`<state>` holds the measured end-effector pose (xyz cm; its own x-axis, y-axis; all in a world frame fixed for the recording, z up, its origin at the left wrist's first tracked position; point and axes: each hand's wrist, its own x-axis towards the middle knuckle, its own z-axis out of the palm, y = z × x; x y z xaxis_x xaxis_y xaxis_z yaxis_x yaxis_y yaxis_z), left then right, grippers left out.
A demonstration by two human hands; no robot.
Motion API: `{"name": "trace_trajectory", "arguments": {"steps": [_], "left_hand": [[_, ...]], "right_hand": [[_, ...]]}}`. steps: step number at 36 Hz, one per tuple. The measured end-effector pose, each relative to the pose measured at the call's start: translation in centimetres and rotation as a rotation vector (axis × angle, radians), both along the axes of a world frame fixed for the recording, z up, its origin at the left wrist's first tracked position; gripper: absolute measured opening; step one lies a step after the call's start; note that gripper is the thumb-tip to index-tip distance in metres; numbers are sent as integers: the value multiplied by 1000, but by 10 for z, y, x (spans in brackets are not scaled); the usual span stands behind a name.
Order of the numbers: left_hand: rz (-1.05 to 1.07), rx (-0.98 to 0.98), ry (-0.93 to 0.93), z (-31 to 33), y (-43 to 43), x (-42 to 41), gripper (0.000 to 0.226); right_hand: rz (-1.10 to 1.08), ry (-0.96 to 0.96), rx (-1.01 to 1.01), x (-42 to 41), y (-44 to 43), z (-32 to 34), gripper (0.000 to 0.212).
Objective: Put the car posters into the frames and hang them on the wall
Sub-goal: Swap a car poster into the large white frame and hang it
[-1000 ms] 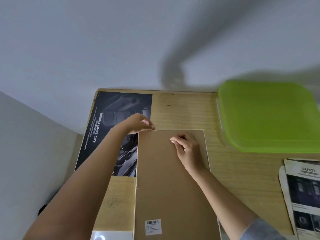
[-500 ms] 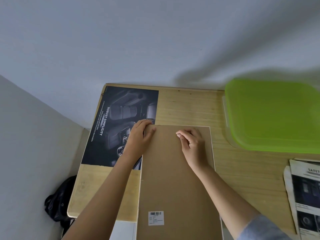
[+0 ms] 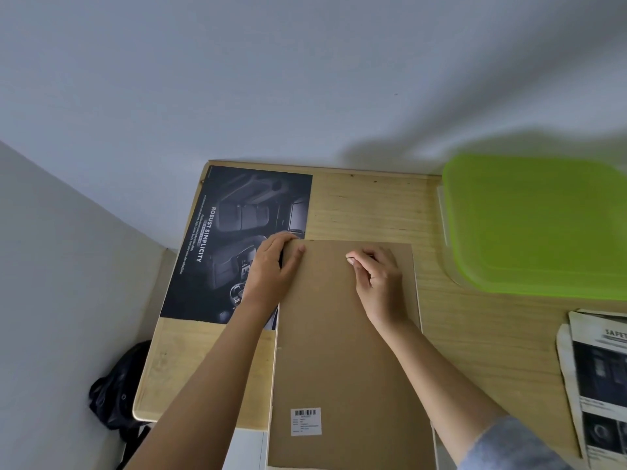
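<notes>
A picture frame (image 3: 342, 351) lies face down on the wooden table (image 3: 481, 334), its brown backing board up, with a barcode sticker (image 3: 305, 421) near the front. My left hand (image 3: 273, 269) grips the frame's far left corner, thumb on the board and fingers over the edge. My right hand (image 3: 376, 276) rests on the board near its far edge, with fingers curled and fingertips pinching at something small that I cannot make out. A dark car poster (image 3: 237, 239) reading "ROBUST SIMPLICITY" lies flat to the left, partly under the frame.
A green plastic lid or bin (image 3: 539, 225) sits at the back right. More car posters (image 3: 600, 378) are stacked at the right edge. A black bag (image 3: 115, 398) lies on the floor left of the table. White walls stand behind and to the left.
My left hand has shifted from pinching the far left corner to gripping it with the thumb on top. The right hand stays near the far edge. The view has moved a little.
</notes>
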<state>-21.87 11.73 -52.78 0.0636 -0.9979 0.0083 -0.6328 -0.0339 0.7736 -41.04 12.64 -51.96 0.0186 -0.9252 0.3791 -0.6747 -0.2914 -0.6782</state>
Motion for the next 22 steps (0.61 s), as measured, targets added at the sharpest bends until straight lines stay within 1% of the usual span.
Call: {"name": "trace_trajectory", "arguments": {"steps": [4,9,13,19,22], "left_hand": [[16,-3,26,0,0,0,35],[13,-8,56,1,2,0,35],[19,4,50,0,2,2,38],[22,4,44,-3,2,2,44],[16,-2,53,-3,2,2,51]], "right_hand": [[8,5,2,-1,-2,-1,19],[11,13,13,-2,-5,-3,19],[7,-2,14,-2,-3,-2,20],[-6,25,12,-7,-3,-2,18],[-20,30,9,-12,-4,-2,19]]}}
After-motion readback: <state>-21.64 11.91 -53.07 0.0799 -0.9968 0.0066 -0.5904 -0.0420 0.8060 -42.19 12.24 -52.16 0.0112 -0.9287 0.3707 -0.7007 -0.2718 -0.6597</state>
